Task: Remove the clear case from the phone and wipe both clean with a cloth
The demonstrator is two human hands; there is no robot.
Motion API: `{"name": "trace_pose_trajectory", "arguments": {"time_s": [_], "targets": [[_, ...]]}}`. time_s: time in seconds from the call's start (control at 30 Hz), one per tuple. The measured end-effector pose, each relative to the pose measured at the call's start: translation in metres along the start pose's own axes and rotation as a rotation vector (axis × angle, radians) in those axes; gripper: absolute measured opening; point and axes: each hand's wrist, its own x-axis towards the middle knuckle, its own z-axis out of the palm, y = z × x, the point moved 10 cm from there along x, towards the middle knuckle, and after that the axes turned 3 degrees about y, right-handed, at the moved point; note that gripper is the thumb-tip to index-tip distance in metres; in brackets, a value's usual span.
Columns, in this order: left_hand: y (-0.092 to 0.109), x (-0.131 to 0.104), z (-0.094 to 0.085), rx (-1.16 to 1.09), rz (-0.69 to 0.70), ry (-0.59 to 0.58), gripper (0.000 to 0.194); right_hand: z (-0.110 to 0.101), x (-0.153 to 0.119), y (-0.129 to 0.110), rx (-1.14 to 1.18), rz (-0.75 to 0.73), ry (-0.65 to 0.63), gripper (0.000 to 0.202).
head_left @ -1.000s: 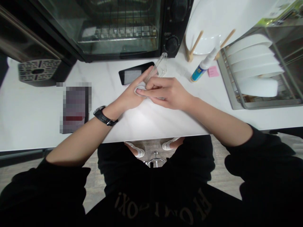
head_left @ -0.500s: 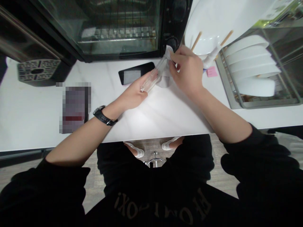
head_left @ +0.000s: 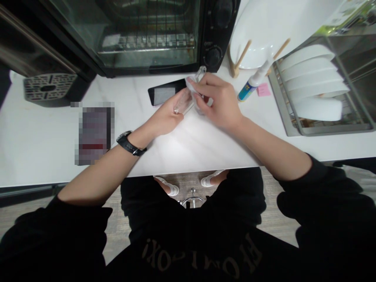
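Gray wood-look floor (head_left: 117, 235) lies well below and in front of the toaster oven (head_left: 147, 23), which is this scene's landmark. The oven stands on a white counter (head_left: 188, 156) with faint gray veining; the surface is bare for a good stretch in front of it. 2 knobs show on the oven's right side. Left of the oven is a dark appliance with a slotted drip grate (head_left: 49, 88); well to its right is a metal dish rack (head_left: 282, 107) of white bowls (head_left: 315, 82). Just right of the oven a big white plate (head_left: 258, 31) leans by 2 wooden pegs. In front of the oven, the left hand (head_left: 167, 117) is curled around the lower end of a clear case, while the right hand (head_left: 221, 100) pinches a white wipe against it. A pixelated flat object (head_left: 94, 135) lies in front of the oven, toward its left. Right in front of the oven is a black phone (head_left: 166, 92), then the clear case (head_left: 182, 105). A spray bottle (head_left: 249, 90) stands to the oven's right front, followed in size by the wipe (head_left: 191, 88) and, also right of the oven, a pink note (head_left: 263, 89).
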Motion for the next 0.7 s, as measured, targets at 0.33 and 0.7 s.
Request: {"name": "trace_pose_trajectory", "arguments": {"time_s": [0.33,0.7], "targets": [[0.044,0.007,0.009,0.168,-0.091,0.014,0.031,0.012,-0.013,-0.039,0.171,-0.295,-0.086,0.048],[0.005,0.001,-0.002,0.099,-0.102,0.031,0.074,-0.003,0.002,0.018,-0.186,0.172,-0.030,0.051]]}}
